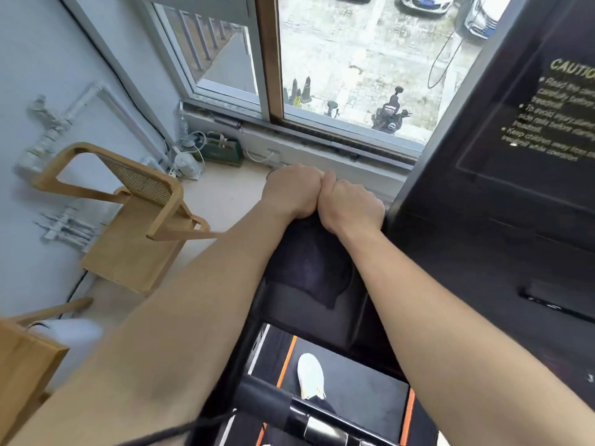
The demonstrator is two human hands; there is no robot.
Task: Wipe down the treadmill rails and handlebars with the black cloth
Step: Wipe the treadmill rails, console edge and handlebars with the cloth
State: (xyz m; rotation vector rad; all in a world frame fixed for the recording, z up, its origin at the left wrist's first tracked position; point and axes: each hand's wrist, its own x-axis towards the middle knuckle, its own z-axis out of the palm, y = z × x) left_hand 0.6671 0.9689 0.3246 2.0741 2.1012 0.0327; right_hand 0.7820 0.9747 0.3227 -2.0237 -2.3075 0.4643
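Note:
The black cloth [310, 268] hangs down below my two fists, draped over the left upright of the treadmill, which it mostly hides. My left hand [291, 191] and my right hand [351, 204] are side by side, touching, both closed around the top of the cloth next to the black console [515, 175]. A black handlebar with a silver grip section [299, 416] runs across the bottom of the view. Below the cloth lies the treadmill belt [351, 381] with orange side stripes.
A white shoe [310, 376] stands on the belt. A wooden chair [128, 220] stands to the left, close to the treadmill. A second wooden piece [22, 365] is at the lower left. Window and sill [322, 136] lie straight ahead, with cables and a green bag [222, 152] on the floor.

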